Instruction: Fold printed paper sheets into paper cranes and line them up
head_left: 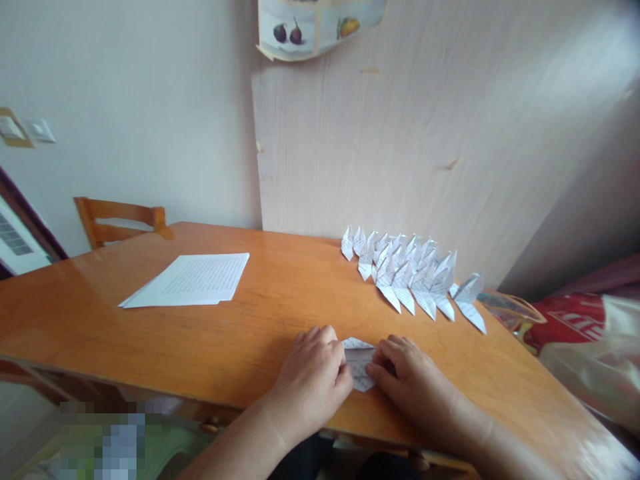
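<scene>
A small piece of folded printed paper (360, 368) lies on the wooden table near its front edge, between my hands. My left hand (319, 373) is closed over the paper's left side, fingers curled and thumb near its edge. On the opposite side, my right hand (407, 370) pinches the paper's right edge between thumb and curled fingers. The paper's top comes to a blunt point and a crease runs across it. My hands cover both its ends. Beyond my right hand stand several folded paper pieces (423, 275) with upright pointed tips, set close together in rows.
A stack of printed sheets (200, 281) lies on the left of the table (280, 280). A wooden chair (123, 217) stands past the far left edge. Against the right edge are a red bag (570, 320) and pale cloth or plastic. Walls rise behind the table.
</scene>
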The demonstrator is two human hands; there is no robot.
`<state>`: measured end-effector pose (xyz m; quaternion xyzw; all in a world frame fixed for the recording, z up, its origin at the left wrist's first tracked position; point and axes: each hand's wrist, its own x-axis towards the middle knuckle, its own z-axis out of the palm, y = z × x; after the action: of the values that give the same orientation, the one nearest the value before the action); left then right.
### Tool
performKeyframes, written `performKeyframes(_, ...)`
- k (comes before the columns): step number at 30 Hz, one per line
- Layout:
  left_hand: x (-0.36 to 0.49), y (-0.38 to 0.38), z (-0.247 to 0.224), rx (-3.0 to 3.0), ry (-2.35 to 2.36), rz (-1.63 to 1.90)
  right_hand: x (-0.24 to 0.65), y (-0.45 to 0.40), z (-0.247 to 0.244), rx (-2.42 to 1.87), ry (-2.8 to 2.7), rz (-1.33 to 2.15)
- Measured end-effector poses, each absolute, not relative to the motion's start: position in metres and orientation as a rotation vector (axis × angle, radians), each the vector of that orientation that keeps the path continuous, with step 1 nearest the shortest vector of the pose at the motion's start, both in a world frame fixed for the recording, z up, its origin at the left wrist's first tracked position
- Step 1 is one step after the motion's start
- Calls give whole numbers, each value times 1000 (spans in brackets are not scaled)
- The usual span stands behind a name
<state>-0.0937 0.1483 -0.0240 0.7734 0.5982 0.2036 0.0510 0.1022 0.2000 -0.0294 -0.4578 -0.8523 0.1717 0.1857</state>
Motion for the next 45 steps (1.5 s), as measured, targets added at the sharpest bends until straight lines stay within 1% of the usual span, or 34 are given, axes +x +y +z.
performKeyframes(16,-86,149,-28,2352,1937,578,99,206,-30,-1372,-2433,481)
performKeyframes(24,-89,145,-27,2258,1869,767,99,206,-25,-1406,-2431,533)
performKeyframes(31,-92,143,-24,2321,1749,687,101,208,-26,-1391,-2439,555)
performKeyframes(45,-88,147,-25,2285,1833,709,103,213,-29,-1355,-2463,569)
